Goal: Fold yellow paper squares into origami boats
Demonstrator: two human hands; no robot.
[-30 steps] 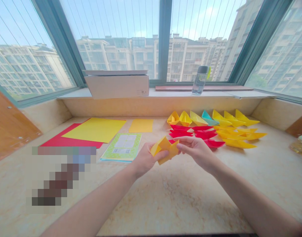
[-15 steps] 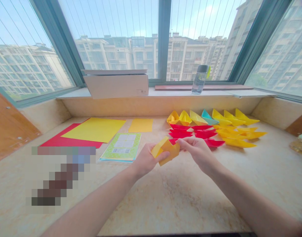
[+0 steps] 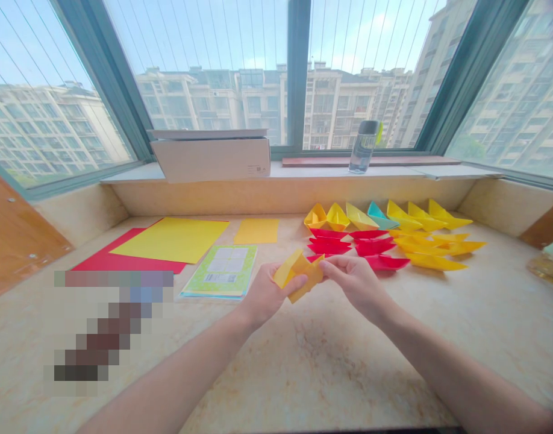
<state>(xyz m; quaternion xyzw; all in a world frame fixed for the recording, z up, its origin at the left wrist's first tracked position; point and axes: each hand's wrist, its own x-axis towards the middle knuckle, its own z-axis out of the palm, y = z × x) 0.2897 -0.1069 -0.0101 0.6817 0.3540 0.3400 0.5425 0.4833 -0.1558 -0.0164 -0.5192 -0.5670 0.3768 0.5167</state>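
Note:
Between my hands is a partly folded piece of yellow paper, held above the stone counter. My left hand grips its left side, with the thumb lying across the front. The fingers of my right hand pinch its right edge. Just behind stand several red paper boats. Beyond and to the right are several yellow paper boats and one teal paper boat.
Yellow sheets overlap a red sheet at the left. A smaller yellow-orange sheet and a green paper pack lie nearby. On the sill are a white box and a water bottle. A blurred-out patch covers the front left.
My right fingers have shifted slightly on the paper's right edge, and that edge now looks more bent inward. My left hand keeps its grip. The whole view has moved very little.

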